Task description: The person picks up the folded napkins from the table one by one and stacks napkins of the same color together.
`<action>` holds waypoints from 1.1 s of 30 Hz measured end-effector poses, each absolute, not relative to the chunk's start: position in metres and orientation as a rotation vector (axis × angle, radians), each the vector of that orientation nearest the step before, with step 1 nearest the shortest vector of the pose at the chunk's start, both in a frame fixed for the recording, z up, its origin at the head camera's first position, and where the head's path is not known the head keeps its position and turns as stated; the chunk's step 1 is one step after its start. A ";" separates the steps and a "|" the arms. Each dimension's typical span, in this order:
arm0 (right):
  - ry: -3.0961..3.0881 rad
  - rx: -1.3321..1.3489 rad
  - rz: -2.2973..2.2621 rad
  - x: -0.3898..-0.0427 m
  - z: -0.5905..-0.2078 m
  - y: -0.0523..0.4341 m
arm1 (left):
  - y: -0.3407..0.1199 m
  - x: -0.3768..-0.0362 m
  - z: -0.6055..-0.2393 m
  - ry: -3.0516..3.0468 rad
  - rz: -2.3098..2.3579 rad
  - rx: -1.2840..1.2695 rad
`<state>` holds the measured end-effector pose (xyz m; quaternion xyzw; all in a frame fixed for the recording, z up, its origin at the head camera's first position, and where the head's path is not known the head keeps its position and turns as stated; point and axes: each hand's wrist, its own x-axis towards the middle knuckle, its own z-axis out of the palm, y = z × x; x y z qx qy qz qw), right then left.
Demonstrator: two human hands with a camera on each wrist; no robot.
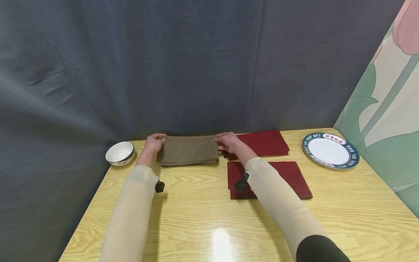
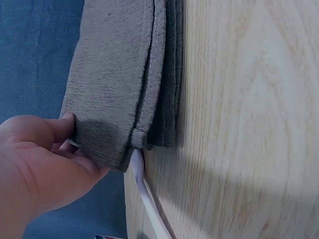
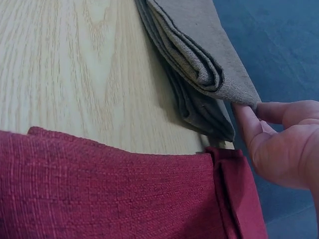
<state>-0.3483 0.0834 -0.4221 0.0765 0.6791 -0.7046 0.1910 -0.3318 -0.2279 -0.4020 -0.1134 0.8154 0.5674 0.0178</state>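
A folded grey-brown cloth (image 1: pixel 190 150) is stretched between both hands near the back edge of the table. My left hand (image 1: pixel 154 144) pinches its far left corner between thumb and fingers. At the far right corner, my right hand (image 1: pixel 229 141) pinches the same cloth. Beneath it lies a darker folded cloth (image 3: pixel 204 117), the upper one slightly above it in the right wrist view. A slim pale handle (image 2: pixel 148 196) sticks out from under the left end of the cloth in the left wrist view; its other end is hidden.
Two folded red cloths, a back one (image 1: pixel 265 142) and a front one (image 1: pixel 291 178), lie at the right, partly behind my right arm. A white bowl (image 1: pixel 120 153) stands at the left edge. A blue-rimmed plate (image 1: pixel 330 151) lies far right. A dark curtain (image 1: pixel 196 65) hangs behind the table.
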 end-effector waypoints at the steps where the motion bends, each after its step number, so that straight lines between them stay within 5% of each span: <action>1: 1.908 0.220 -1.978 -0.349 -0.423 0.083 | -0.227 -0.332 -0.402 2.539 1.758 -0.350; 33: 1.782 0.181 -2.046 -0.343 -0.419 0.121 | -0.234 -0.315 -0.408 2.431 1.910 -0.278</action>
